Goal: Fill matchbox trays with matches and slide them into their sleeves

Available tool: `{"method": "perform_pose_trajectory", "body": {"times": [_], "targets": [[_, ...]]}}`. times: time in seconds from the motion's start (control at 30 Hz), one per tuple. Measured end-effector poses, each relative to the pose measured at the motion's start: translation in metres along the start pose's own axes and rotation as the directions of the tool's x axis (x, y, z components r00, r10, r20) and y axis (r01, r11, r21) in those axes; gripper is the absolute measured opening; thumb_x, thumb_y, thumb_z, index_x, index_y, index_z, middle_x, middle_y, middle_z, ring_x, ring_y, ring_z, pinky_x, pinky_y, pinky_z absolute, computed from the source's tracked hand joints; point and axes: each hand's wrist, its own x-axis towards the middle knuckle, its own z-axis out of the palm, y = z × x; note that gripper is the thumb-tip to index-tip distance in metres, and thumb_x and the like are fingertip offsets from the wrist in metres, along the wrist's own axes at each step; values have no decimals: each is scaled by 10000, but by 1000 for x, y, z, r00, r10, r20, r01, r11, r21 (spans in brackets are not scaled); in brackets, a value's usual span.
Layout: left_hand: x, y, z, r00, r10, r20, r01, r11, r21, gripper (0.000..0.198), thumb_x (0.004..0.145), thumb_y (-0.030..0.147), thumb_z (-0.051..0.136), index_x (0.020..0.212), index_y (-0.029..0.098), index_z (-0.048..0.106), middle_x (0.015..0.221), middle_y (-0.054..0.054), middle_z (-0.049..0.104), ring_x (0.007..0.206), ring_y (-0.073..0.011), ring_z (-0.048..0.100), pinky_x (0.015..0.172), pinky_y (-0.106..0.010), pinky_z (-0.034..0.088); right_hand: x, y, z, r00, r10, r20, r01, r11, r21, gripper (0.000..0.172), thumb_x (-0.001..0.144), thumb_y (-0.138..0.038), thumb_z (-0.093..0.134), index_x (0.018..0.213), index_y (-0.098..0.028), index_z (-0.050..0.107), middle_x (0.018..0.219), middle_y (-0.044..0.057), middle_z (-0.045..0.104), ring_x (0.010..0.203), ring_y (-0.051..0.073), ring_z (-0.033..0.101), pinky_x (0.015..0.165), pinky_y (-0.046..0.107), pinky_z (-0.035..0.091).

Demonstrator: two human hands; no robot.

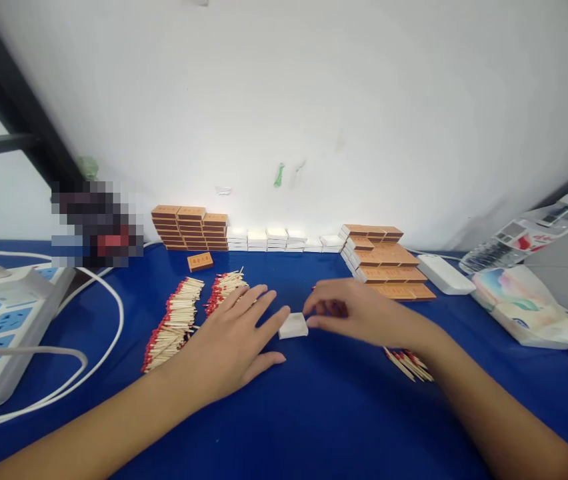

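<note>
The left hand (244, 333) had its grip spread apart at the small white box's (293, 325) nine o'clock on the desk (309, 413); at three, the right hand (359, 313) curled, whether clamped I couldn't tell. Matchboxes (189, 228) stood beyond, toward eleven.

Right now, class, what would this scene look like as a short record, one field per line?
Left hand: spread, left of small white box
Right hand: curled, right of that box
Contact with box: unclear
Loose matches: two piles left, some further right
Orange boxes: stacked left and right, one apart
Other white boxes: row along wall
Surface: blue tabletop
</note>
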Motion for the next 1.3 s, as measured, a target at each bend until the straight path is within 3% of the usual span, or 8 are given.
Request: {"method": "perform_pose_trajectory", "body": {"times": [0.13,0.27,0.4,0.53,0.63,0.87,1.1,1.3], "targets": [[-4,7,6,995,39,94,-35,998,-45,466,1078,471,629,1427,162,644,1512,-210,661,1454,-411,590,1173,-611,513,-11,44,-28,958,155,-242,-191,973,-133,242,986,-474,675,1057,-273,788,940,54,760,761,218,651,668,341,475],[-4,6,11,996,51,77,-43,994,-105,291,1098,387,587,1233,162,715,1393,-181,729,1394,-398,633,1180,-625,503,-23,71,-46,933,278,-231,-330,915,-231,234,931,-487,689,937,-274,786,872,61,748,714,226,640,612,339,436],[-1,6,8,998,56,-10,-57,987,-147,211,1107,291,571,1138,172,743,1241,-109,782,1297,-332,686,1167,-553,521,-29,63,-47,940,330,-80,-340,919,-200,244,929,-490,698,946,-263,785,892,54,757,732,210,655,612,319,445],[1,8,3,996,55,-71,-67,983,-173,192,1101,227,578,1096,153,755,1156,-78,794,1211,-306,713,1119,-504,556,-28,54,-45,910,415,-8,-407,889,-210,210,914,-448,716,933,-249,778,936,60,763,772,214,678,631,322,460],[1,10,2,995,53,-79,-68,976,-206,172,1093,220,595,1093,153,753,1145,-69,792,1193,-297,711,1102,-490,568,-26,57,-42,884,466,45,-450,871,-196,161,906,-403,711,900,-252,763,896,51,763,738,215,673,605,325,444],[-1,12,2,995,66,-69,-80,973,-219,160,1086,230,616,1149,144,735,1158,-74,786,1208,-300,704,1083,-492,571,-29,60,-39,878,468,105,-452,880,-143,134,889,-378,714,887,-251,758,835,35,745,674,192,644,577,315,428],[2,11,2,997,62,-53,-71,981,-183,240,1097,255,594,1276,131,694,1126,-91,788,1141,-302,722,1029,-492,587,-27,54,-38,916,401,23,-395,909,-131,273,952,-491,648,886,-236,715,792,30,711,686,188,600,594,317,405],[3,12,0,996,66,-63,-75,988,-138,274,1105,260,568,1304,108,678,1068,-102,786,1092,-304,734,965,-475,611,-23,37,-27,918,397,-12,-391,898,-202,246,957,-411,631,803,-225,682,769,38,716,663,189,606,599,324,356]]}}
